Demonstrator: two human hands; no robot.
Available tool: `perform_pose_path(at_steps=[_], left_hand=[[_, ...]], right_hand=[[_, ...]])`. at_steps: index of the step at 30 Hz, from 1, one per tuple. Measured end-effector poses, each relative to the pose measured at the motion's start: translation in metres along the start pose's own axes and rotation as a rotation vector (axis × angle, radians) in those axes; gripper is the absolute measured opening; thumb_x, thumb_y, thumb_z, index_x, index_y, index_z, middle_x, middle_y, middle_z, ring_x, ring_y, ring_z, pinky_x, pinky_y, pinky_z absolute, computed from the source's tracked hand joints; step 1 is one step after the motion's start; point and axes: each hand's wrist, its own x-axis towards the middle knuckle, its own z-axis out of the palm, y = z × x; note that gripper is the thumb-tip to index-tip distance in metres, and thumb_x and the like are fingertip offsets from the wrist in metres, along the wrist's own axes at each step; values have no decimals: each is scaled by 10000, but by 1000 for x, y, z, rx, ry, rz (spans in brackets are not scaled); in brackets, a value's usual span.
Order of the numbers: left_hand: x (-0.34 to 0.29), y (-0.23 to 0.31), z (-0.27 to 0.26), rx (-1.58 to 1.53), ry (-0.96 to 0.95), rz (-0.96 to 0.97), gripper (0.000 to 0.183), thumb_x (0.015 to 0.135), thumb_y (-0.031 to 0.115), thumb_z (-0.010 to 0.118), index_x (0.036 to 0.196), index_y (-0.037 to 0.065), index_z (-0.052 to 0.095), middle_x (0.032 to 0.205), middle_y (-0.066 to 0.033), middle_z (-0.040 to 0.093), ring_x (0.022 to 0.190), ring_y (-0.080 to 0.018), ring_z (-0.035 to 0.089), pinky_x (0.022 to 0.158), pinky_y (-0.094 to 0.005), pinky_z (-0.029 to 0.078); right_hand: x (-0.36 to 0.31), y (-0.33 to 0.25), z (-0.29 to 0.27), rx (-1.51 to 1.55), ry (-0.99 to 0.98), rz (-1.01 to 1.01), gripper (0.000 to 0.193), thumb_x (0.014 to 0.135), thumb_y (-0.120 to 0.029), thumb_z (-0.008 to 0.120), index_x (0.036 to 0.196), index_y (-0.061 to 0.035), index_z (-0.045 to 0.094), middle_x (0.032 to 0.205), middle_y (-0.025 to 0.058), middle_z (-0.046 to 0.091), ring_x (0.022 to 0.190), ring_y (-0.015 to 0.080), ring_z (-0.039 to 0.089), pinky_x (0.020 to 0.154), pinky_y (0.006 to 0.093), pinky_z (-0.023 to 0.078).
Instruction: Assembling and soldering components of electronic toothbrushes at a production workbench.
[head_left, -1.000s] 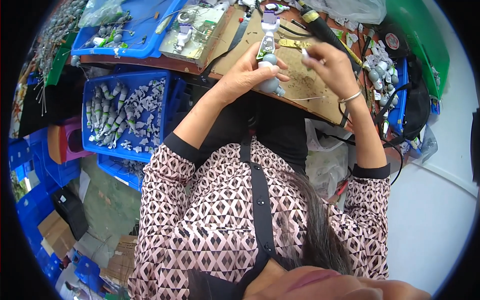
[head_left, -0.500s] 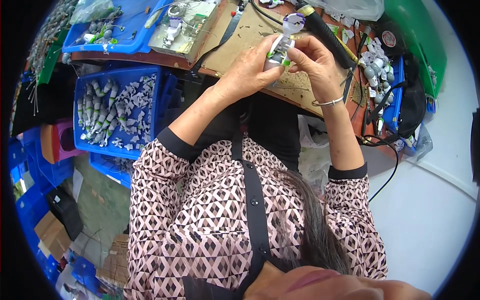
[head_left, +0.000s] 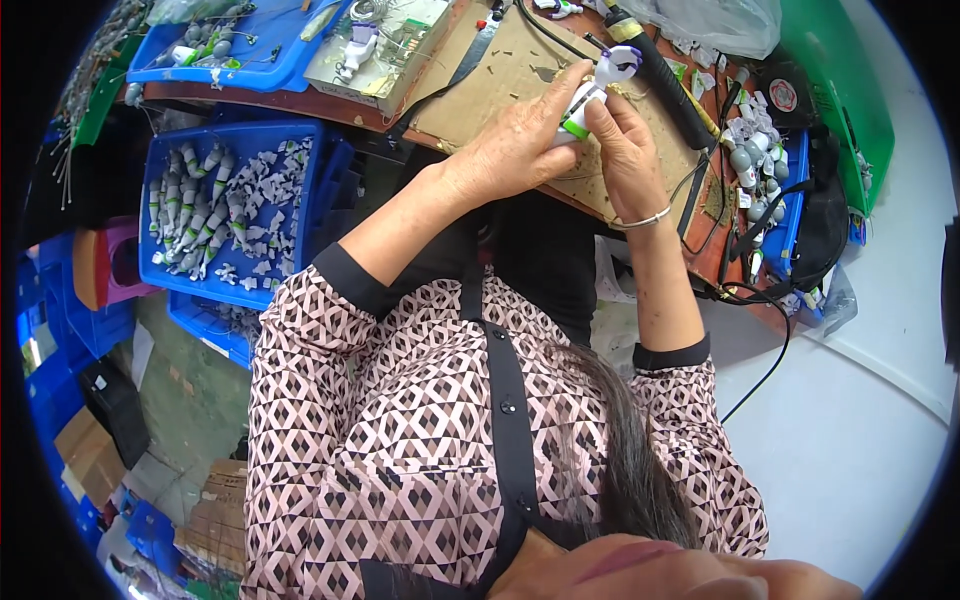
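Right between the fingers of both hands sits the thing being worked on, a small white toy-like piece (head_left: 580, 108) with a bright green band and some dark marks on its side. Left hand (head_left: 515, 135) has it pinched, index finger stretched up along it and thumb tucked underneath. Right hand (head_left: 630, 155) presses in from the other side, thumb flat on the white part; the fingers behind are bent and partly hidden, so can't tell exactly what they touch. Lower end is lost in the left palm.

Just beyond the left index fingertip, the top end opens into a white claw shape with purple tips. Under all those fingers is a brown board (head_left: 500, 90), pretty scuffed and littered with bits. Close by on the right of the right fingers lies a thick black rod (head_left: 672, 95), and further right is a blue bin (head_left: 797, 225) of grey and white parts.

Over to the left of the left fingers, there's a flat metal box (head_left: 400, 80) with a similar white and purple part (head_left: 357, 50) on top. Well left and lower, a blue tray (head_left: 210, 291) holds grey, white and green pieces plus loose white bits.
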Motion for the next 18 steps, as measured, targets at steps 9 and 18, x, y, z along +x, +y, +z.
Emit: perform_pose_path(at_steps=[9,18], left_hand=[[12,7,-6,90,26,175,800,758,38,589,1478,101,244,907,-234,635,787,-415,631,679,-469,499],[15,0,-50,344,-181,280,611,764,77,586,1350,80,409,1016,-214,632,913,-384,625,777,-456,508]], right_hand=[[3,36,25,337,238,-420,291,883,-134,676,1140,-20,602,1072,46,645,1015,162,580,931,315,421],[-6,-19,-24,-406,-91,-358,275,932,-192,627,1152,-35,577,902,29,628,803,72,593,681,222,487]])
